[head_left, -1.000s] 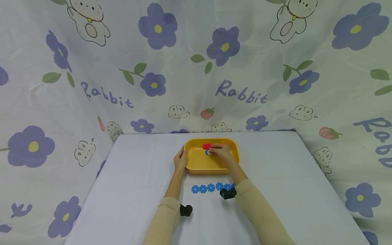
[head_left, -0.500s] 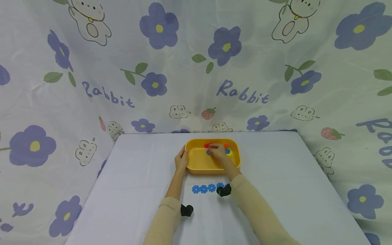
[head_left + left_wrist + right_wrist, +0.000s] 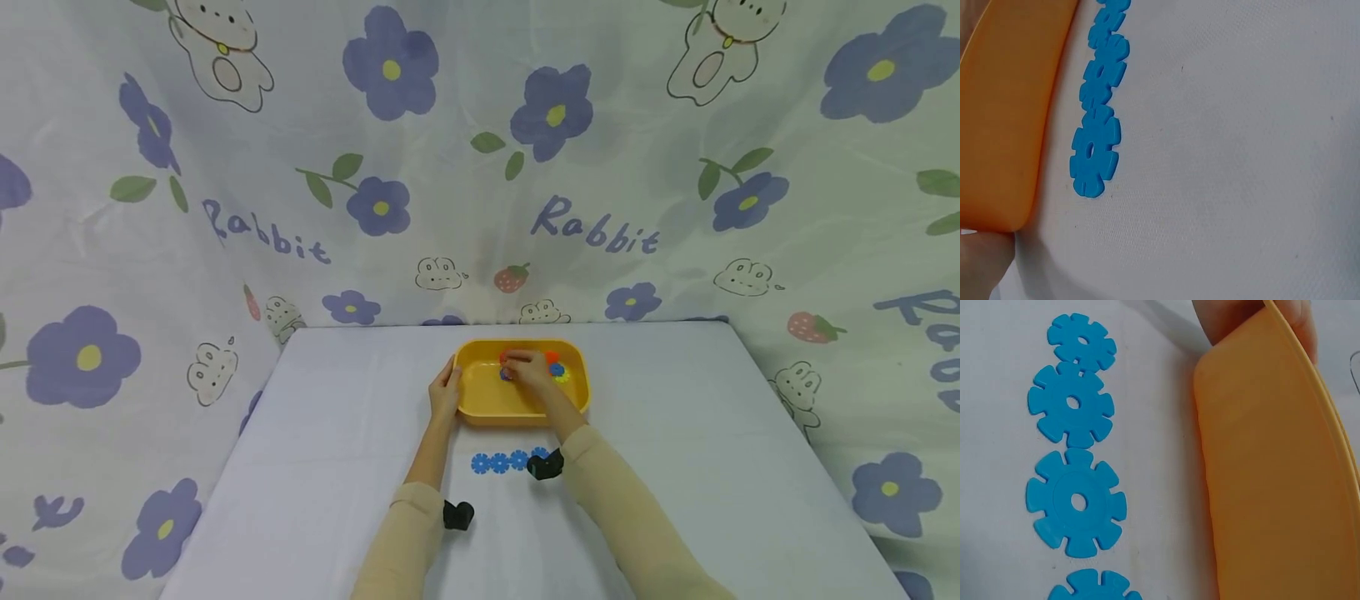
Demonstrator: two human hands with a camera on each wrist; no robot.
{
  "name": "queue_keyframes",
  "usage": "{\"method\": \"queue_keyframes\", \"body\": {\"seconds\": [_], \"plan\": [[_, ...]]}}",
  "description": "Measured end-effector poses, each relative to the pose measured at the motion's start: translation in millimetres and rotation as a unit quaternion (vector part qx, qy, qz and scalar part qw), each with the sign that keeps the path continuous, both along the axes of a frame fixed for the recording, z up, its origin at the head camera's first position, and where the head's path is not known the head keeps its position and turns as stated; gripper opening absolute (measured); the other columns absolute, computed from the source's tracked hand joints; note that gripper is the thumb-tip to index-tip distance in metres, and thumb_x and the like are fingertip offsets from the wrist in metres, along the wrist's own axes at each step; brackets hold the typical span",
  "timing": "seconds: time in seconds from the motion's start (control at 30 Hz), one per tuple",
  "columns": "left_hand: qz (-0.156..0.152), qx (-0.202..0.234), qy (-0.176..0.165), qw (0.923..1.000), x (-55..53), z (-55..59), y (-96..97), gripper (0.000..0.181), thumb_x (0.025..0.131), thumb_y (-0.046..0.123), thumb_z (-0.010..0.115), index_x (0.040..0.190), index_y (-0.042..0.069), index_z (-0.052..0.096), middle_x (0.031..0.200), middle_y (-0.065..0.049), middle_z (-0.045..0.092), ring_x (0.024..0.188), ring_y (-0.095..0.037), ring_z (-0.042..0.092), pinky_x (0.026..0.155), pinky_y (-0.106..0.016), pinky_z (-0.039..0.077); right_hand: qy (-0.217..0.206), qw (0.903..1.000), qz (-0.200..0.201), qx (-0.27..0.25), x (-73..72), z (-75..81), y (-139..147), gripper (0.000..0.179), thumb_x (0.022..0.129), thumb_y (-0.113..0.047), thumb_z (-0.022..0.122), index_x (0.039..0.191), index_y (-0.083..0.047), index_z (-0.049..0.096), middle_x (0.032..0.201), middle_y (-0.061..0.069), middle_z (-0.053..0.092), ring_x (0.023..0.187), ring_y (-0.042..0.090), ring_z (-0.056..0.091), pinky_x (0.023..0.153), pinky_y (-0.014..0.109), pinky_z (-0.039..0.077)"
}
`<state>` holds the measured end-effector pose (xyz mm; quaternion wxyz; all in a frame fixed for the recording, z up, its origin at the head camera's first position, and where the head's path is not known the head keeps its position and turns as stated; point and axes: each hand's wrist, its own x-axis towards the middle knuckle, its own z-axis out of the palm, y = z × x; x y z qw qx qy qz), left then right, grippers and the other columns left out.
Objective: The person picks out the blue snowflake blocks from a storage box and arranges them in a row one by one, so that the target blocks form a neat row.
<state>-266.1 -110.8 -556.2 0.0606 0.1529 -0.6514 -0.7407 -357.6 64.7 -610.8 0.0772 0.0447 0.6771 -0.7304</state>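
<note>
A yellow tray stands towards the far side of the table. My left hand grips its left end, thumb near the rim; part of this hand shows in the left wrist view. My right hand is inside the tray, fingers curled, fingertips pinching a small blue piece. Beside those fingertips a red piece is partly covered. Several blue notched discs lie in a row on the cloth before the tray; the right wrist view shows one flat disc with a central hole.
At the tray's right end lie an orange-red piece, a blue piece and a yellow piece. White cloth covers the table. A patterned curtain rises behind it and at both sides.
My right hand has shifted slightly left within the tray, the small blue piece moving with it. Pieces at the tray's right end have come into view. My left hand keeps its grip.
</note>
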Motion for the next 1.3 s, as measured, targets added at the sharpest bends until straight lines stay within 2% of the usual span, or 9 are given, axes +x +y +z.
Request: {"method": "queue_keyframes", "body": {"seconds": [0.07,0.2,0.33,0.47,0.6,0.8,1.03,1.2,1.3], "plan": [[0.000,-0.003,0.001,1.0000,-0.5,0.7,0.1,0.042,0.098,0.016,0.050,0.138,0.006,0.046,0.143,-0.011,0.043,0.135,-0.026,0.036,0.111,-0.037,0.032,-0.007,0.9986,-0.047,0.024,13.1,24.2,0,0.026,0.082,0.005,0.066,0.108,0.009,0.066,0.097,0.023,0.068,0.071,0.027,0.068,0.069,0.036,0.059],[0.000,-0.008,0.003,1.0000,-2.1,0.6,-0.2,0.043,0.098,0.017,0.050,0.139,0.006,0.046,0.144,-0.011,0.042,0.135,-0.026,0.035,0.111,-0.037,0.031,-0.008,0.9966,-0.064,0.052,19.7,32.8,4,0.020,0.079,0.006,0.069,0.099,0.008,0.069,0.097,0.019,0.065,0.067,0.025,0.067,0.065,0.031,0.059],[-0.001,-0.010,-0.002,1.0000,-3.1,-0.5,-0.4,0.042,0.098,0.018,0.050,0.139,0.008,0.046,0.144,-0.009,0.042,0.136,-0.024,0.035,0.112,-0.036,0.031,-0.063,0.9950,-0.025,0.074,40.8,62.0,-1,0.027,0.083,0.010,0.063,0.108,0.017,0.061,0.103,0.029,0.061,0.078,0.032,0.069,0.075,0.037,0.058],[0.002,-0.010,-0.002,0.9999,-3.3,-1.3,-0.4,0.042,0.098,0.018,0.050,0.139,0.008,0.047,0.144,-0.010,0.043,0.136,-0.025,0.035,0.112,-0.036,0.031,-0.082,0.9936,0.069,0.036,58.7,87.4,-2,0.037,0.088,0.010,0.056,0.122,0.020,0.049,0.110,0.037,0.058,0.097,0.039,0.065,0.086,0.042,0.052],[0.002,-0.006,-0.010,0.9999,-3.2,-0.8,0.7,0.042,0.098,0.019,0.050,0.139,0.009,0.046,0.144,-0.009,0.043,0.136,-0.024,0.035,0.112,-0.036,0.031,-0.089,0.9883,0.122,0.020,59.1,84.7,-2,0.040,0.090,0.008,0.054,0.128,0.019,0.045,0.118,0.038,0.054,0.106,0.043,0.058,0.089,0.045,0.048],[-0.002,-0.008,-0.021,0.9997,-3.0,0.1,1.9,0.043,0.099,0.021,0.049,0.140,0.010,0.045,0.146,-0.008,0.041,0.136,-0.024,0.034,0.111,-0.036,0.032,-0.049,0.9961,0.072,0.018,59.6,84.7,-2,0.032,0.090,0.007,0.056,0.120,0.018,0.053,0.109,0.035,0.060,0.094,0.038,0.066,0.084,0.041,0.053],[0.001,-0.013,-0.016,0.9998,-1.8,0.2,2.4,0.042,0.098,0.019,0.049,0.139,0.009,0.047,0.144,-0.009,0.042,0.136,-0.025,0.035,0.111,-0.037,0.032,-0.028,0.9835,0.158,0.084,65.1,93.2,-7,0.036,0.091,0.004,0.056,0.124,0.017,0.050,0.114,0.033,0.059,0.102,0.042,0.061,0.091,0.047,0.049],[-0.001,-0.018,-0.009,0.9998,-1.2,0.7,1.7,0.042,0.098,0.018,0.049,0.139,0.007,0.046,0.144,-0.011,0.042,0.136,-0.027,0.034,0.112,-0.038,0.030,0.024,0.9907,0.083,0.105,44.0,46.4,-4,0.028,0.084,-0.001,0.067,0.110,0.008,0.065,0.107,0.023,0.060,0.083,0.031,0.067,0.076,0.035,0.058],[-0.002,-0.015,-0.018,0.9997,-0.9,0.9,1.2,0.042,0.099,0.018,0.049,0.139,0.008,0.045,0.145,-0.010,0.041,0.136,-0.026,0.034,0.112,-0.037,0.030,0.042,0.9913,0.043,0.117,38.5,37.5,-1,0.022,0.081,-0.001,0.070,0.102,0.004,0.070,0.107,0.017,0.052,0.083,0.026,0.061,0.072,0.031,0.058]]}}
